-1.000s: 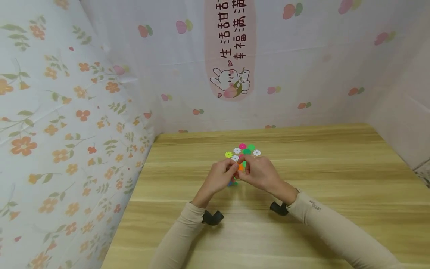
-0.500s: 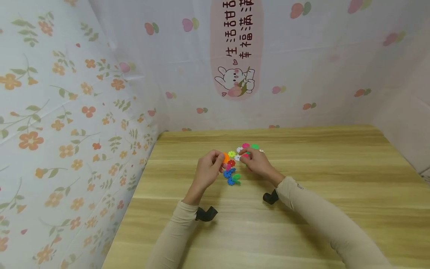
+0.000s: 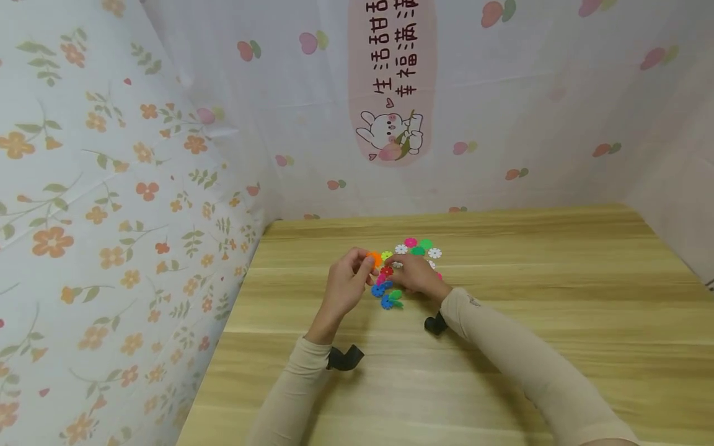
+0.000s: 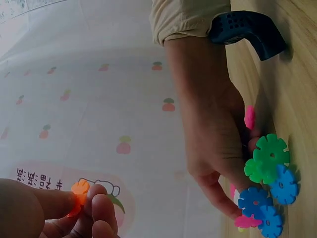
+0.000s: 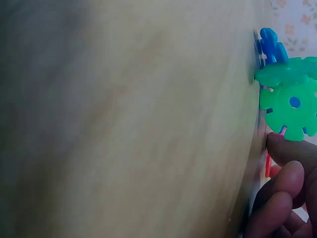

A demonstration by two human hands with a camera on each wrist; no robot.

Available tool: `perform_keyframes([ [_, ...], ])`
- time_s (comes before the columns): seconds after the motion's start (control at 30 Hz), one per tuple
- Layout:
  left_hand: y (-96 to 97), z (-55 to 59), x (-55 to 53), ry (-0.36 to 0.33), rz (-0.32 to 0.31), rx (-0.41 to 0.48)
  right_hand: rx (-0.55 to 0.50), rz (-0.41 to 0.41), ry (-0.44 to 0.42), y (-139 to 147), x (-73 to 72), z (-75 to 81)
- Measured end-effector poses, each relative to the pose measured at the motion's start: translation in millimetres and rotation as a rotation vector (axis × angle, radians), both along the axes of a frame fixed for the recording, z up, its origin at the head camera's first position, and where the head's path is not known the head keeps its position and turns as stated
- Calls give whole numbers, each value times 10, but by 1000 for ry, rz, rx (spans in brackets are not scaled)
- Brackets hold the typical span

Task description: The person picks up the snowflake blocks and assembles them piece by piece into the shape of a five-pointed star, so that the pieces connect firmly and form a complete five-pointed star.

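My left hand (image 3: pixel 347 282) pinches an orange flower-shaped disc (image 4: pixel 79 191) between thumb and fingers, raised above the table. Lower and to the right, my right hand (image 3: pixel 419 274) reaches over the loose discs, thumb and index finger parted around a red disc (image 3: pixel 386 271). Whether those fingers touch it is hard to see. Just in front of that hand lies a joined cluster of blue discs (image 4: pixel 255 202) and green discs (image 4: pixel 271 153), with a pink disc (image 4: pixel 248 221) at its end. In the right wrist view, a green disc (image 5: pixel 293 111) stands beside the thumb.
Several loose discs lie behind the right hand, including a white disc (image 3: pixel 435 253), a dark pink disc (image 3: pixel 410 242) and a yellow disc (image 3: pixel 387 255). The wooden table (image 3: pixel 530 297) meets a patterned cloth (image 3: pixel 268 111) at the back. A black bracket hangs from each wrist.
The hands were together at the orange disc, then parted. My left hand carried the orange disc left; my right hand withdrew to the right, then moved back left to the red disc.
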State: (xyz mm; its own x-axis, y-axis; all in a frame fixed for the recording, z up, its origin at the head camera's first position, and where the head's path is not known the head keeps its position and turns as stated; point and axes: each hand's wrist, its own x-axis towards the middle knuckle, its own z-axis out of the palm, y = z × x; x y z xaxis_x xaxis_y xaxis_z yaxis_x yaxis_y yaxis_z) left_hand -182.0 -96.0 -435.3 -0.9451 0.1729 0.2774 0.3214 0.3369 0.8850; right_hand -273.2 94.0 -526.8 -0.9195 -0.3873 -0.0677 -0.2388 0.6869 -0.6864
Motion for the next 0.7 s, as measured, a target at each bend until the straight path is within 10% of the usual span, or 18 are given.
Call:
perform_keyframes([
  [0.37,2,-25,73,-16,-3,-14,219,44,139,-167,147,78],
  [0.7,60,21,15,23,0,-16,170,15,150,-53,88,162],
])
